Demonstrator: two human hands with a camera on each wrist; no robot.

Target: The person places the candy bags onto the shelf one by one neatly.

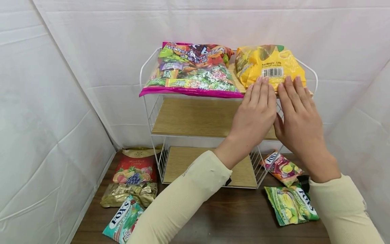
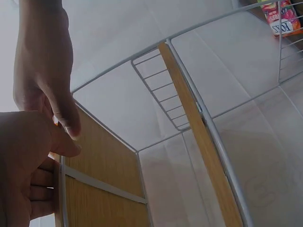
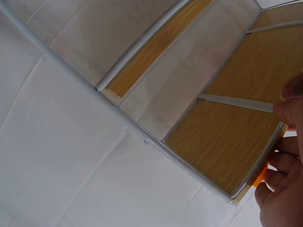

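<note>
Hands (image 1: 256, 113) at near edge of yellow bag (image 1: 269, 61)

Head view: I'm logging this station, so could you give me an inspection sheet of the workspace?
Surface: dark table under a white wire rack.
Job's things: yellow bag atop the rack, beside a pink-edged bag.
Clutter: on the table, red bag and teal bag at left, purple bag and green bag at right.
Hands: left hand and right hand outstretched at the yellow bag's lower front.
Cables: nothing seen.
Surroundings: white sheeting behind and at both sides.
</note>
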